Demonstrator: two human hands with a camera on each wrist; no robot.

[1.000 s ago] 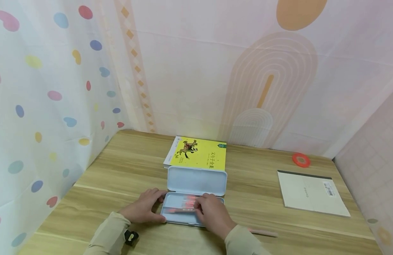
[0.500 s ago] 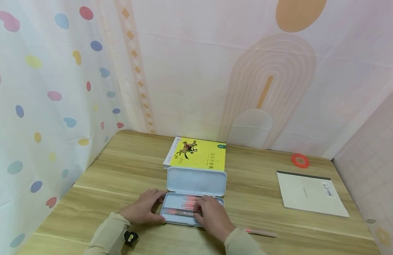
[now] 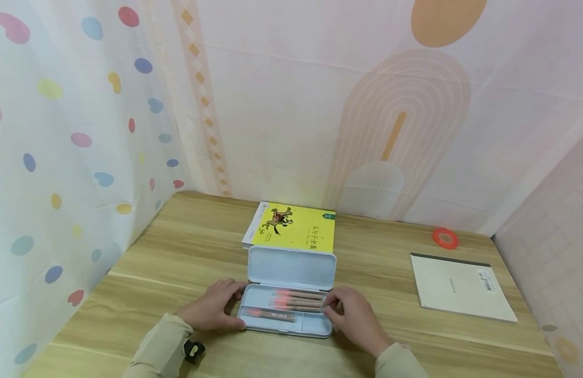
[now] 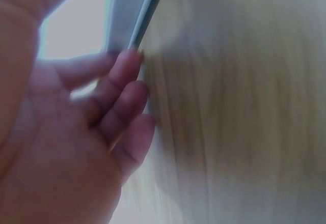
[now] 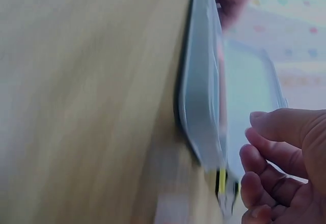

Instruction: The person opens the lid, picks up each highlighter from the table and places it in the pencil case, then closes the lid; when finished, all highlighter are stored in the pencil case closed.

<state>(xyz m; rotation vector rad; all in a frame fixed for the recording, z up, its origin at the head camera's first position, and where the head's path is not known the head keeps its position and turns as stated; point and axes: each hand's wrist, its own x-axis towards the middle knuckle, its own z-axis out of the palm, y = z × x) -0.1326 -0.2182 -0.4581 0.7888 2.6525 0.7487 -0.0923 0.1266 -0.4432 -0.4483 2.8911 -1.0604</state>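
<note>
A pale blue pencil case (image 3: 291, 332) lies open on the wooden table in the head view, its lid (image 3: 291, 269) tipped up behind it. Several brown pens (image 3: 300, 303) with reddish ends lie in the rear section; one more pen (image 3: 272, 315) sits in the front section. My left hand (image 3: 214, 307) holds the case's left end, thumb at the front corner and fingers at the back. Loosely curled, my right hand (image 3: 354, 317) is at the case's right end, fingertips close to the pen ends. In the right wrist view its fingers (image 5: 267, 155) hold nothing.
A yellow book (image 3: 296, 228) lies behind the lid. At the right are a cream notebook (image 3: 461, 286) with a dark spine and a red tape roll (image 3: 445, 238). Patterned curtains (image 3: 282, 105) stand along the table's back and sides.
My right hand set a pen down in the front section, let go and moved right to the case's end. Its forearm now covers the loose pen's spot on the table. The left hand stayed put.
</note>
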